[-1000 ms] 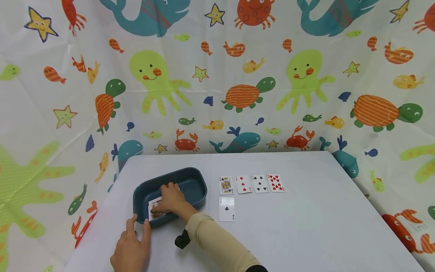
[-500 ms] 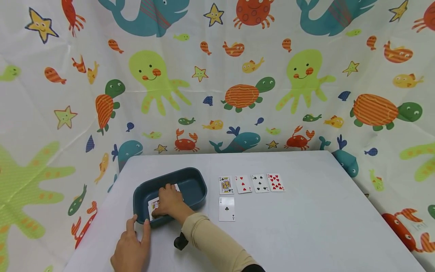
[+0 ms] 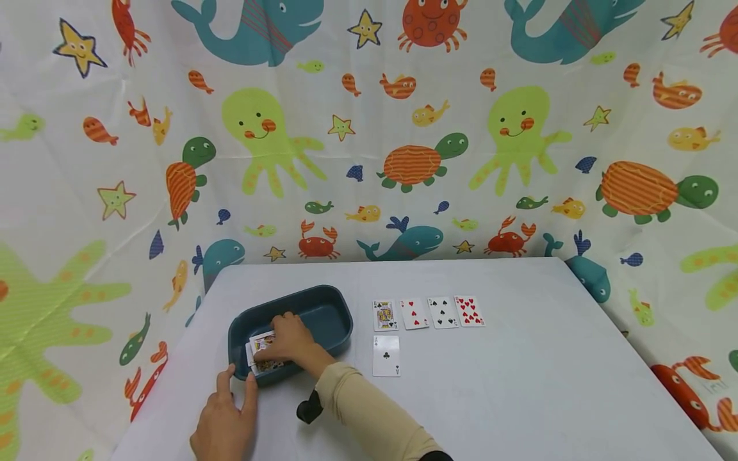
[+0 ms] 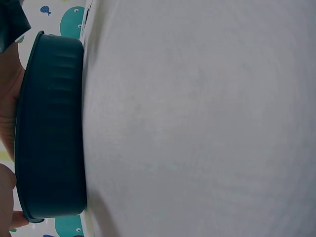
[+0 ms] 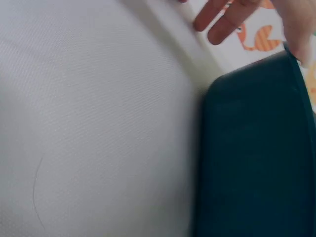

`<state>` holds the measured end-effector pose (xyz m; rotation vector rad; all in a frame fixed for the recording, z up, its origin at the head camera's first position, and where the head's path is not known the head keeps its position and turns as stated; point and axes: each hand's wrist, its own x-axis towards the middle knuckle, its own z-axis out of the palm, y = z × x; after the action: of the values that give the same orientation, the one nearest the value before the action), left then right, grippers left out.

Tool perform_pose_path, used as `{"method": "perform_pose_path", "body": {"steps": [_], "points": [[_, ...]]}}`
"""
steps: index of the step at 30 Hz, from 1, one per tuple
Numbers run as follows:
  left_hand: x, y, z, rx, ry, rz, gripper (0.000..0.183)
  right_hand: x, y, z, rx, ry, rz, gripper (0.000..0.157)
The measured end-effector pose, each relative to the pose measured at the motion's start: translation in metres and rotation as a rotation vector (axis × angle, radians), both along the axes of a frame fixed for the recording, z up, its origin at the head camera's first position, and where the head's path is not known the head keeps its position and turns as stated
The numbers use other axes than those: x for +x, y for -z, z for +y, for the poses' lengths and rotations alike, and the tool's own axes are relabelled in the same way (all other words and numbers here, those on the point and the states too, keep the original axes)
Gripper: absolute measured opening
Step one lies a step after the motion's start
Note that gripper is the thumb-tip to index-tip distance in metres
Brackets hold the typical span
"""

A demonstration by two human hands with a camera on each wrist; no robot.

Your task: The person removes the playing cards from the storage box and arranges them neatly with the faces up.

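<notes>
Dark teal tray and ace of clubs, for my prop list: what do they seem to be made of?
Dark teal tray: probably molded plastic, smooth satin finish; its even color, rounded corners and lipped rim suggest it, though coated metal is possible.
Ace of clubs: likely coated card stock, perhaps plastic; it looks thin and flat with crisp print, gloss unclear.

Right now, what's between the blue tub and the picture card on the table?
Just bare white table lies between the tub and the picture card; the head view shows it.
</notes>
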<state>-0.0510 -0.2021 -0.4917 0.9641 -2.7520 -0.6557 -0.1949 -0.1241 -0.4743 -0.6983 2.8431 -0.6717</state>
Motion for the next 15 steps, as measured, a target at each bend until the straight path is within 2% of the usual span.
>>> {"method": "perform_pose_path", "body": {"steps": [9, 15], "points": [[-0.001, -0.001, 0.000, 0.010, 0.001, -0.013, 0.058, -0.003, -0.004, 0.010, -0.305, -0.021, -0.151, 0.062], [-0.001, 0.001, -0.001, 0.007, -0.005, -0.003, 0.058, -0.006, -0.004, 0.015, -0.407, 0.002, -0.182, 0.059]]}}
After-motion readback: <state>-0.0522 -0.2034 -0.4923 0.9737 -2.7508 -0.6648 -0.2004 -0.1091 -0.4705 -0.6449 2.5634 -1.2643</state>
